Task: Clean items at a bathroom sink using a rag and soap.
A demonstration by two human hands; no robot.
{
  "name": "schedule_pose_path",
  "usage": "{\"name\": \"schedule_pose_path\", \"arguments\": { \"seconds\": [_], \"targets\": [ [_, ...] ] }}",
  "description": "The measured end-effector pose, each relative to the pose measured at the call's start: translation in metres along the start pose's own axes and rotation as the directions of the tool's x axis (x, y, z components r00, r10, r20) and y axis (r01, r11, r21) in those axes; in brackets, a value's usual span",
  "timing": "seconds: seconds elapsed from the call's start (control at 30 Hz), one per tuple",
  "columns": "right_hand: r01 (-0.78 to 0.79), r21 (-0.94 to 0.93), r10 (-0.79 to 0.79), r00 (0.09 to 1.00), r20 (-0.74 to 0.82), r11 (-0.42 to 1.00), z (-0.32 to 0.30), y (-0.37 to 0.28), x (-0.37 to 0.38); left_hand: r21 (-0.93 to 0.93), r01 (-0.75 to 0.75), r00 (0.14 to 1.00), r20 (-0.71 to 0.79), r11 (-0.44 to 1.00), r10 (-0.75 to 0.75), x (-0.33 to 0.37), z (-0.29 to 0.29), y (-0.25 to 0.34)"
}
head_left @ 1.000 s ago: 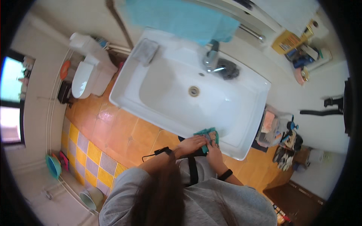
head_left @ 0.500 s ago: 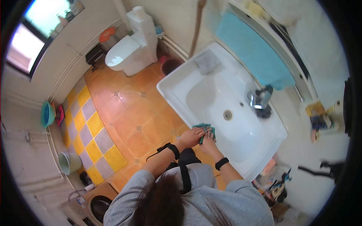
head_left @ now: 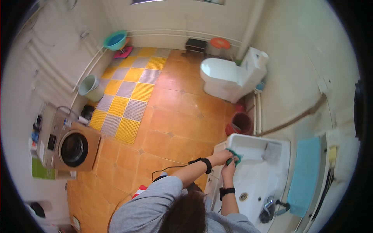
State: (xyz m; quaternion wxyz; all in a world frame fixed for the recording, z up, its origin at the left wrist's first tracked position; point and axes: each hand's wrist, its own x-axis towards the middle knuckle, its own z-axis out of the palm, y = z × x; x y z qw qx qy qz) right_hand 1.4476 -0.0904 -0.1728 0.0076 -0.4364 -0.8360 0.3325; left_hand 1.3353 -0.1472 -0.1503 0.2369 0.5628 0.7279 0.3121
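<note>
A green cloth (head_left: 238,158) is bunched up over the left rim of the white sink (head_left: 252,176). My left hand (head_left: 220,157) has its fingers closed on the cloth from the left. Just below it, my right hand (head_left: 228,169) grips the same cloth, close against the left one. Parts of the cloth are hidden by the fingers. A grey folded rag (head_left: 272,151) lies at the sink's far corner. The tap (head_left: 268,207) stands on the right side of the basin, near the drain (head_left: 243,196).
A red bucket (head_left: 237,125) stands beyond the sink, with the toilet (head_left: 221,73) farther off. A blue towel (head_left: 305,176) hangs at the right. Leftward are a checkered mat (head_left: 126,88), a pale bucket (head_left: 91,88) and a washing machine (head_left: 87,145). A cable (head_left: 169,168) trails by my left arm.
The view has swung left, bringing the washing machine fully in. My hands have gone from lying spread on the cloth to gripping it, farther along the sink's left rim toward its far end.
</note>
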Motion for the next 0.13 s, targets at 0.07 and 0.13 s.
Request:
{"name": "schedule_pose_path", "arguments": {
  "seconds": [0.07,0.13],
  "targets": [
    [0.233,-0.135,-0.242,0.968,-0.059,0.963,-0.006,-0.018,-0.006,-0.166,0.012,0.988,-0.149,0.986,-0.037,-0.017,-0.013,-0.008],
    [0.3,0.062,-0.307,0.932,0.194,0.952,-0.014,-0.035,-0.008,-0.348,0.169,0.961,-0.151,0.922,-0.233,-0.055,-0.041,-0.007]
  ]
}}
